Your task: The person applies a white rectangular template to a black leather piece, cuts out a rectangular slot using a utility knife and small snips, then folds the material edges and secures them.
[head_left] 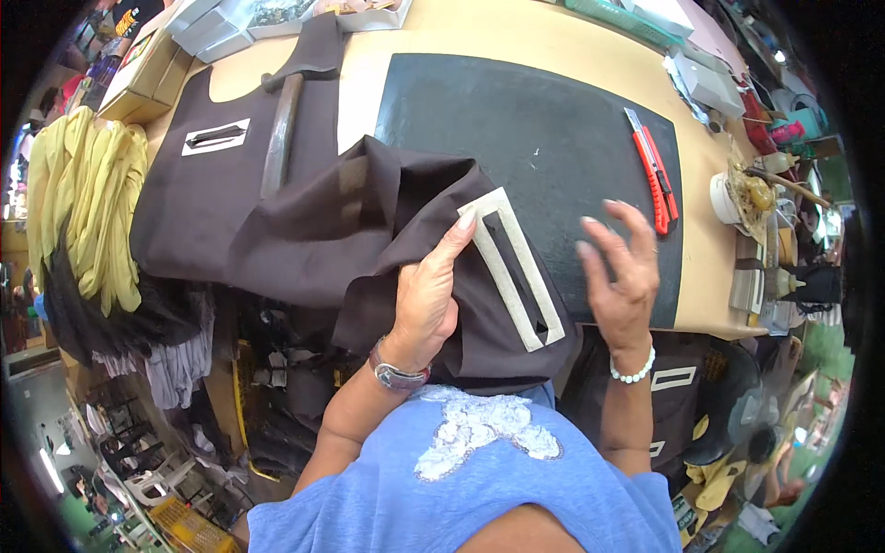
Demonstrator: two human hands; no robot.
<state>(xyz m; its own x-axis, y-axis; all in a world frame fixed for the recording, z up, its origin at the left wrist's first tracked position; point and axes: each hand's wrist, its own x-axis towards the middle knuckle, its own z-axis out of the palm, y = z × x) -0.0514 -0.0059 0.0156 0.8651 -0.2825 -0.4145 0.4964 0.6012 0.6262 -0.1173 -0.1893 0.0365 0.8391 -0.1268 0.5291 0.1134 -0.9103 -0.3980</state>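
My left hand (429, 300) grips a dark brown cloth piece (313, 226), its thumb lying on the upper end of a pale rectangular patch (502, 278). This patch frames a long dark slit and slants down toward my body. To the right, over the edge of a black cutting mat (479, 111), my right hand (627, 276) is raised with bent fingers apart and nothing in them. Beyond it, a red utility knife (653, 175) rests on the mat. A hammer (281, 138) lies on the cloth at the left, near a smaller pale framed slit (241, 126).
Yellow cloth (78, 203) hangs over the table's left edge. A cardboard box (143, 78) and white trays (364, 20) stand at the back. On the right is a white tub (724, 198) with a stick across it. More brown pieces (613, 382) lie below the table's front edge.
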